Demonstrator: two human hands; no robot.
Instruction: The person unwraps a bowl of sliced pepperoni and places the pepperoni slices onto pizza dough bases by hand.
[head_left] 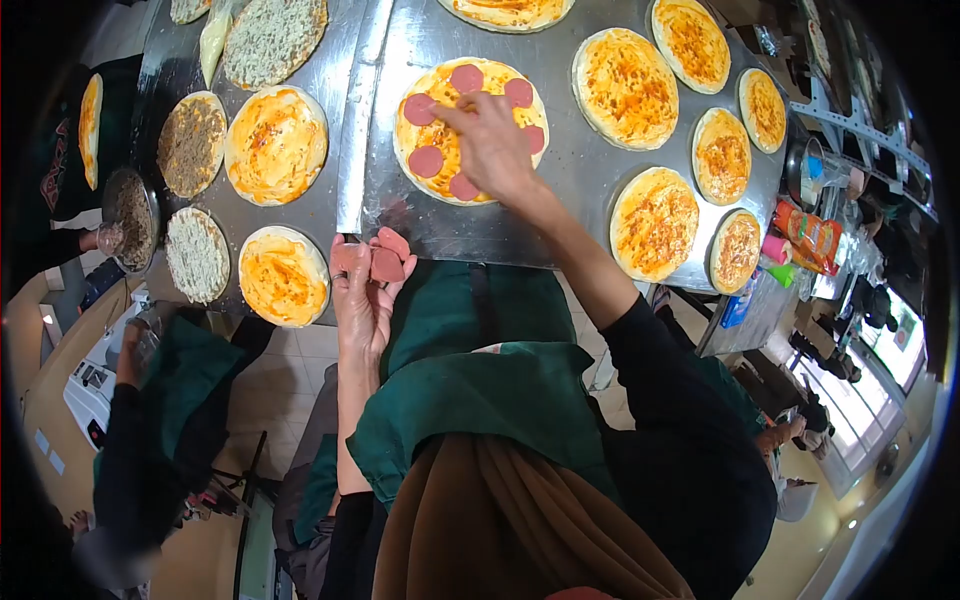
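My left hand [362,300] is closed around several pink sausage slices [388,262] just in front of the table edge. My right hand [495,150] hangs over a round pizza [440,88] topped with yellow and orange sauce. Its outstretched index finger reaches to a sausage slice [420,109] at the pizza's left side; the other fingers are partly hidden and no slice shows in them. More slices lie in a ring near the rim, among them a top slice [467,78] and a lower-left slice [426,160].
Sauced pizzas [625,88] stand on the right of the metal table [450,240]. To the left are a sauced pizza [276,145], a brown-topped one [191,144] and a white-topped one [198,255]. A co-worker's gloved hand [110,238] is at a pan [145,200] of brown crumbled filling.
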